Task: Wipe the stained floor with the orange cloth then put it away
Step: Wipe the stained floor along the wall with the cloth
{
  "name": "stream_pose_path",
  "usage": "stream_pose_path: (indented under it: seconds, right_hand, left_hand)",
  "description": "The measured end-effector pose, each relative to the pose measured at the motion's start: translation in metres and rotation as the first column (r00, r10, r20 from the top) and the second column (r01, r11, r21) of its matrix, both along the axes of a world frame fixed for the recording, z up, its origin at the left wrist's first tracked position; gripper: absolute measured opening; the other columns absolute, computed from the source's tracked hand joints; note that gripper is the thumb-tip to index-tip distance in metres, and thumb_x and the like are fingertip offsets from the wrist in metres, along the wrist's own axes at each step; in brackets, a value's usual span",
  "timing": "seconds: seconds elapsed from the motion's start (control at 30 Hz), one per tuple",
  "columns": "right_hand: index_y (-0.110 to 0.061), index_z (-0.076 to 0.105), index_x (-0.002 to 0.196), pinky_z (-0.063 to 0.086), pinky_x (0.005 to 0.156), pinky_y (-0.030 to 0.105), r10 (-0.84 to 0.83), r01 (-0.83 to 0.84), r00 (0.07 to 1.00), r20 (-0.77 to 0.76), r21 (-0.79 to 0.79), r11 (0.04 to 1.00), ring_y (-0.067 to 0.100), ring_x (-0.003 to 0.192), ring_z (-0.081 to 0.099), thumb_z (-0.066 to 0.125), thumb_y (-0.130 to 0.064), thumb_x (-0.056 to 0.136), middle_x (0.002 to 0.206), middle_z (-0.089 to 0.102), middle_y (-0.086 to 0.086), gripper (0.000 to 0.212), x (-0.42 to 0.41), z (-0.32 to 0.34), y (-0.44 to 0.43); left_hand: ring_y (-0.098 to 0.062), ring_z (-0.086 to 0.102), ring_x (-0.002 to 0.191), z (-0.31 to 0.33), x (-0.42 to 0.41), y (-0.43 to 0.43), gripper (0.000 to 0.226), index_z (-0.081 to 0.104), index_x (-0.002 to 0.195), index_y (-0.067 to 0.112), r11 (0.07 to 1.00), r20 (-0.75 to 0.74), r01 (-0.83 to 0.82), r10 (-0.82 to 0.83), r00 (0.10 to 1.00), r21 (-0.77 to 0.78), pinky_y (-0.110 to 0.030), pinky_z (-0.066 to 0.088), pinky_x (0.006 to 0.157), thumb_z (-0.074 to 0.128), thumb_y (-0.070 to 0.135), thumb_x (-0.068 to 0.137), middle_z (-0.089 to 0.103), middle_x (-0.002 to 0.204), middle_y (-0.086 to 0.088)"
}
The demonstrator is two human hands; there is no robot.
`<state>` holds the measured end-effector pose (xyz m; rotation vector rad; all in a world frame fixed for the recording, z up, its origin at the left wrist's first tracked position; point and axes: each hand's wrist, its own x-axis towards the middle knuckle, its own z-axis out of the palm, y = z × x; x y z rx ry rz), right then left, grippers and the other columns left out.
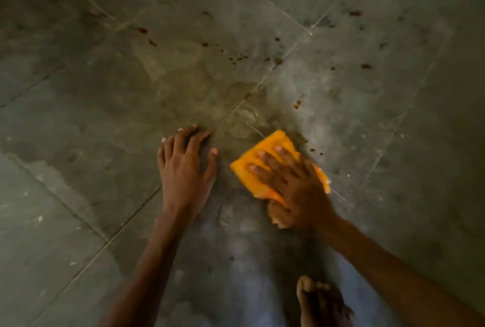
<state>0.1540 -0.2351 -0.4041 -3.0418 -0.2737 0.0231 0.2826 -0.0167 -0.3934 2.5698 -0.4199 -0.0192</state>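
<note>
On the stained floor (367, 116), the right hand (296, 185) presses the orange cloth (273, 144).

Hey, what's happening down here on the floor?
A person is wiping a stained tiled floor. The right hand presses an orange cloth flat on the tiles, while the left hand rests on the floor beside it. Reddish-brown spots farther ahead are not yet wiped.
</note>
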Motion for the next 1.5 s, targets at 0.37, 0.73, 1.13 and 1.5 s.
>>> stream_pose_path:
  seconds: [0.37,0.73,1.13,1.5]
  right_hand:
    - [-0.034,0.02,0.158,0.015,0.119,0.055,-0.046,0.046,0.999,-0.01,-0.041,0.998,0.03,0.154,0.013,0.044,-0.049,0.092,0.167,0.017,-0.002,0.072,-0.014,-0.005,-0.018]
    - [-0.035,0.019,0.157,0.012,0.118,0.061,-0.43,0.434,0.901,-0.064,0.07,0.898,0.033,0.155,0.005,0.021,-0.053,0.089,0.168,0.01,-0.002,0.07,0.104,0.002,-0.033]
    - [-0.037,0.03,0.154,0.014,0.117,0.064,-0.359,0.362,0.932,-0.05,0.119,0.924,0.032,0.154,0.011,0.021,-0.049,0.085,0.166,0.021,-0.003,0.071,0.138,0.0,-0.019]
    - [-0.035,0.027,0.155,0.026,0.112,0.062,-0.254,0.255,0.962,-0.098,-0.002,0.967,0.033,0.153,0.015,0.013,-0.051,0.079,0.165,0.023,-0.002,0.079,0.236,0.02,-0.079]
  left_hand:
    - [-0.028,0.029,0.142,-0.007,-0.012,-0.045,0.057,0.046,0.141,0.03,0.983,0.001,0.122,-0.123,0.992,0.136,-0.057,0.012,0.117,0.043,0.051,0.088,0.036,0.152,-0.003]
    - [-0.024,0.018,0.148,-0.007,-0.009,-0.051,0.078,0.033,0.148,0.026,0.967,-0.023,0.196,-0.194,0.981,0.16,-0.053,0.006,0.12,0.039,0.068,0.082,0.029,0.155,-0.001]
    - [-0.018,-0.026,0.147,0.005,0.02,-0.024,0.133,-0.002,0.154,0.034,0.946,-0.227,0.17,-0.107,0.968,0.276,-0.061,-0.021,0.111,0.041,0.099,0.045,-0.013,0.163,0.006]
    - [-0.024,-0.017,0.149,0.018,0.06,-0.008,0.137,-0.006,0.154,0.035,0.918,-0.286,0.231,-0.138,0.948,0.324,-0.07,-0.001,0.113,0.058,0.091,0.046,-0.016,0.162,0.007]
